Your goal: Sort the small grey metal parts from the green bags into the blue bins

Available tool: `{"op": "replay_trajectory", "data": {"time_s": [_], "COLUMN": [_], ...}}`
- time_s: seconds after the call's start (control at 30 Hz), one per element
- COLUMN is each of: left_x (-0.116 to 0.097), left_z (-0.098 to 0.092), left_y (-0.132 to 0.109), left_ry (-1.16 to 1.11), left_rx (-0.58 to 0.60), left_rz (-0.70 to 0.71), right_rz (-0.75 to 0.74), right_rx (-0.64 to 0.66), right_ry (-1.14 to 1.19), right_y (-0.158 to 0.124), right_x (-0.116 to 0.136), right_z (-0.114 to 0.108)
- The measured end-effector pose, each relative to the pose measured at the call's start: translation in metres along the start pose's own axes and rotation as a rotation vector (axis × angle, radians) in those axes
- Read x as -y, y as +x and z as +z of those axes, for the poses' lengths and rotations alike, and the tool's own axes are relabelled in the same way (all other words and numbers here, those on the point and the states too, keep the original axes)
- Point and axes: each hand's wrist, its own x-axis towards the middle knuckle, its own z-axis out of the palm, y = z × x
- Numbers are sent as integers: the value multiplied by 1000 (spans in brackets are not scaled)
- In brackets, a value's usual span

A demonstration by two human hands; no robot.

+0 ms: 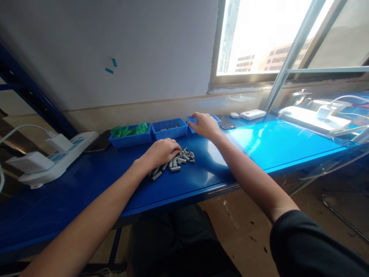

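Dark sleeve (pixel 308 242) nearest. Beyond, metal pieces (pixel 174 163) strew the table (pixel 72 192), long axes mixed, foremost slanting away rightward; they spread under and beside the left hand (pixel 161 151), fingers bunched, grip unclear. Right hand (pixel 205 125), fingers apart, at a blue tray (pixel 215 117).

At the centre of the frame, the left hand (pixel 161 153) rests on a pile of small metal pieces (pixel 175 164) on a blue table (pixel 184 184). Just above and right, the right hand (pixel 205 125) partly covers a blue bin (pixel 215 118). Left of centre, another bin (pixel 129 142) holds green material (pixel 128 130); a window (pixel 259 38) fills the upper right.
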Motion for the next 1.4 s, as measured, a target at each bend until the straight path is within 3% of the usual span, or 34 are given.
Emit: {"op": "replay_trajectory", "data": {"time_s": [0.17,0.27,0.5,0.63,0.83,1.03,1.4], "left_x": [7,10,3,5,25,27,20], "left_z": [-3,-6,-2,-1,-3,-13,-17], "left_y": [-9,-12,-2,-1,-12,-14,-16], "left_ry": [-11,-47,-153,-187,-255,-431,-376], "left_rx": [-44,-68,26,34,-111,-384,-378], "left_rz": [-107,-163,-11,-34,-196,-419,-319], "right_rz": [-210,-246,-253,-298,-365,-404,-502], "right_rx": [164,227,224,253,272,254,123], "right_ry": [118,149,141,152,212,283,153], "right_y": [-12,-16,-14,-15,-17,-23,-26], "right_x": [28,34,34,34,36,48,55], "right_z": [9,12,17,20,19,23,27]}}
